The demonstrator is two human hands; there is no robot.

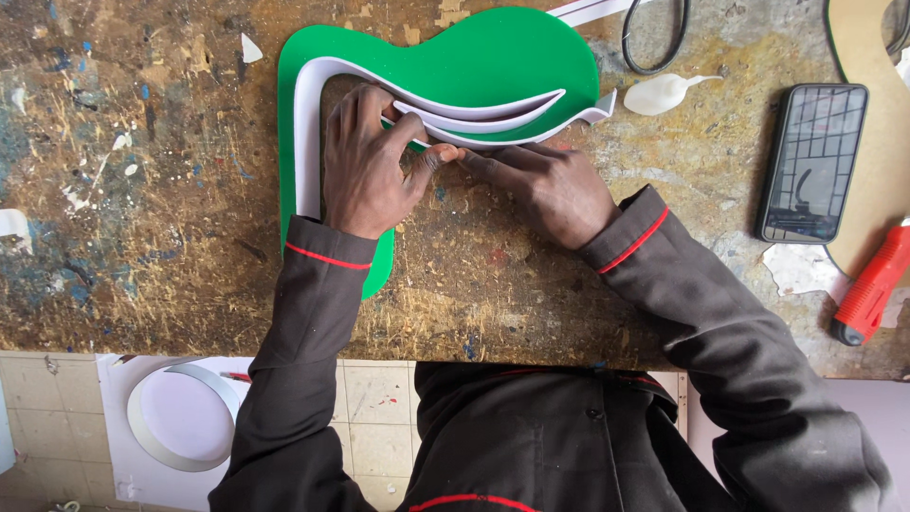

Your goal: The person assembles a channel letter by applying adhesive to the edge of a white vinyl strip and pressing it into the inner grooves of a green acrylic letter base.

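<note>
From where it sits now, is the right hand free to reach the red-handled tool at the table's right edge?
Probably yes. The right hand rests by the white strip on the green shape; the bare table lies between it and the red-handled tool. Only the phone sits nearby, farther up.

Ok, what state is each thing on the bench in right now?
Green curved plastic panel: flat on the bench.
White plastic strip: on edge, bent along the panel's outline.
Left hand: fingers pressing the strip.
Right hand: fingertip at the strip, meeting the left thumb.
Black smartphone: face up, screen reflecting.
Red-handled tool: lying untouched.
</note>
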